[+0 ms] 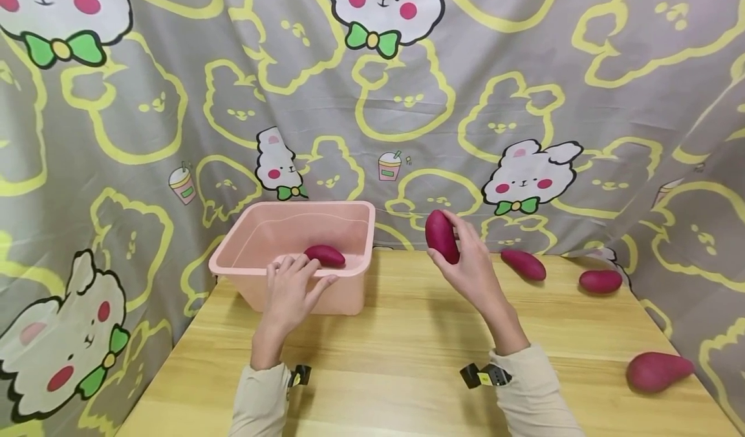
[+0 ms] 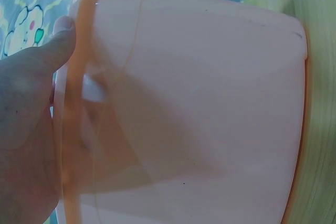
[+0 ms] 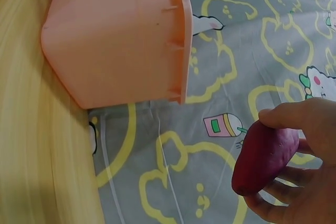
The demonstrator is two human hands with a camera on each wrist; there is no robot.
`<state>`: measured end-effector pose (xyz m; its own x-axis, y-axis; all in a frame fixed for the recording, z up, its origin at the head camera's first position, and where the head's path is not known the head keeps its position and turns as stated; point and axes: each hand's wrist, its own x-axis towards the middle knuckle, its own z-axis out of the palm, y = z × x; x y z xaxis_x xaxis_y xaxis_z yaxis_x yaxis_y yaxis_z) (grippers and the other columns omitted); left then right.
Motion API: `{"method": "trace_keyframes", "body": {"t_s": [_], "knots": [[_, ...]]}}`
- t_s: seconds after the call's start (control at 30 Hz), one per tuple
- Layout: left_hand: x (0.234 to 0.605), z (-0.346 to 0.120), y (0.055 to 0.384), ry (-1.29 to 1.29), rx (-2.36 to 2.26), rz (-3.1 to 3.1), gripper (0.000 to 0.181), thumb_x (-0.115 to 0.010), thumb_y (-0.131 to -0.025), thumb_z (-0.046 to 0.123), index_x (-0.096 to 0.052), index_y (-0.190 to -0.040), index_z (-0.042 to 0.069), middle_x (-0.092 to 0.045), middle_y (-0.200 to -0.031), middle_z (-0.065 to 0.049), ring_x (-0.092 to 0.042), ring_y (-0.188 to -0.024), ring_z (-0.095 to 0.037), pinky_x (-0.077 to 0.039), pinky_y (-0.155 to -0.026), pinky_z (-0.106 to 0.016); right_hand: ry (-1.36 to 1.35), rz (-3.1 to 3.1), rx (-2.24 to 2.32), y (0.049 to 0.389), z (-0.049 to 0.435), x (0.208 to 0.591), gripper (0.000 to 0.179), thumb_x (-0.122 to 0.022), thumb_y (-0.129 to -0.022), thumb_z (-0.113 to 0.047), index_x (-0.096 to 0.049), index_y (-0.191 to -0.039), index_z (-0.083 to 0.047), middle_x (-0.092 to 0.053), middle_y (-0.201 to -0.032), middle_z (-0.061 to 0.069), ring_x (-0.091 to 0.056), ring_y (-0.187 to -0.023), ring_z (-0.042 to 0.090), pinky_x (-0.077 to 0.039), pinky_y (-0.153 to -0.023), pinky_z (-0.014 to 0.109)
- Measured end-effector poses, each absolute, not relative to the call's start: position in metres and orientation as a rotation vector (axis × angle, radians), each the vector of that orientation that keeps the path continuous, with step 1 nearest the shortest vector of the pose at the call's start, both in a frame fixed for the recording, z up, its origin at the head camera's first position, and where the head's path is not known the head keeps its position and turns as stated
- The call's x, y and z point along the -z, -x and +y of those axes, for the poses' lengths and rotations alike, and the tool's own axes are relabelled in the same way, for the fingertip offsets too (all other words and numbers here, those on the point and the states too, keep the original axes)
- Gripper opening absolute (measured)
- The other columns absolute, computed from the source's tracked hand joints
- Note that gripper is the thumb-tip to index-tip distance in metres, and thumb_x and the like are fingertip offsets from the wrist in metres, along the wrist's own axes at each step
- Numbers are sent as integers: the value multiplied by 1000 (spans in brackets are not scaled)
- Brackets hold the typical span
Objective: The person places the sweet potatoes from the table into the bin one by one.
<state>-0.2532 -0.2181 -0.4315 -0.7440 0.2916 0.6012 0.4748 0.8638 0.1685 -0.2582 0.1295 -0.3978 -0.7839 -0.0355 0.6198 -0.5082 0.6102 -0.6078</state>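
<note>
In the head view, my right hand (image 1: 470, 266) holds a purple-red sweet potato (image 1: 442, 237) above the table, right of a pink plastic bin (image 1: 349, 295). The right wrist view shows the thumb and fingers around this sweet potato (image 3: 265, 157), its narrower end pointing down. My left hand (image 1: 291, 293) grips the bin's near rim, fingers bent over it. Seen from the left wrist, the thumb lies along the rim of the bin (image 2: 210, 87), and the other fingers are mostly hidden. Inside the bin lies another sweet potato (image 1: 326, 256).
To the right on the wooden table (image 1: 401, 359) lie three more sweet potatoes: one near the back (image 1: 524, 265), one beside it (image 1: 601, 282), and a larger one (image 1: 658, 372) closer to the front. A grey patterned curtain (image 1: 407, 120) hangs behind and along the sides.
</note>
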Motion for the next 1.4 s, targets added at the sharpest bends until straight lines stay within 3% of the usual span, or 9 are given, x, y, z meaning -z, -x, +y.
{"method": "trace_keyframes", "body": {"t_s": [0.2,0.7,1.4], "knots": [[432,-218,254,549,410,-2459,34,-68,-96,50,-62,-91,17,-54,-89,0,-52,-97,-31,-28,-87,-54,-468,-2263,-1093,260,120,395,75,-84,-86,-14,-47,-151,-13,-57,-130,17,-57,-113,33,-58,-79,54],[431,-216,254,542,417,-2461,33,-71,-94,48,-62,-92,16,-55,-89,-1,-52,-95,-31,-28,-88,-54,-542,-2278,-1118,265,103,387,74,-83,-87,-15,-45,-151,-9,-56,-140,14,-59,-117,31,-58,-83,51],[430,-216,253,525,391,-2482,34,-69,-95,50,-64,-94,17,-55,-90,1,-52,-94,-29,-30,-85,-52,-589,-2294,-1107,266,82,379,72,-82,-88,-17,-48,-151,-12,-57,-139,12,-59,-115,30,-56,-85,52]]}}
